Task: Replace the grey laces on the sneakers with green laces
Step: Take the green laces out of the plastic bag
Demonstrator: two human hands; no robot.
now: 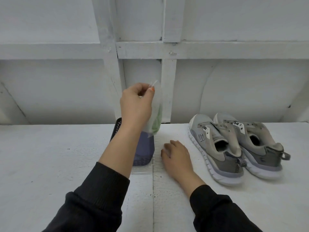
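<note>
1. The top edge of a clear plastic bag (155, 113) is pinched between the thumb and curled fingers of the left hand (135, 104), which is raised above the table (50, 156).
2. The bag hangs down from that pinch, and the green laces (157, 123) are seen bunched in its lower part, clear of the tabletop.
3. The right hand (177, 158) is laid palm down on the table with its fingers loosely bent; nothing is held in it.
4. A dark blue-purple perforated basket (145, 148) stands on the table just behind the left forearm and is partly hidden by it. The lower end of the bag is seen in front of the basket's upper part; whether the two touch cannot be told.
5. The grey sneakers (217, 148) are set side by side on the table to the right of the right hand, near it but apart from it, with toes pointing away and heels toward the person. Their tongues are pulled up and the openings are exposed.
6. Black sleeves (93, 198) are worn on both arms, pushed back from the wrists.
7. A white panelled wall (66, 89) is seen behind the table.
</note>
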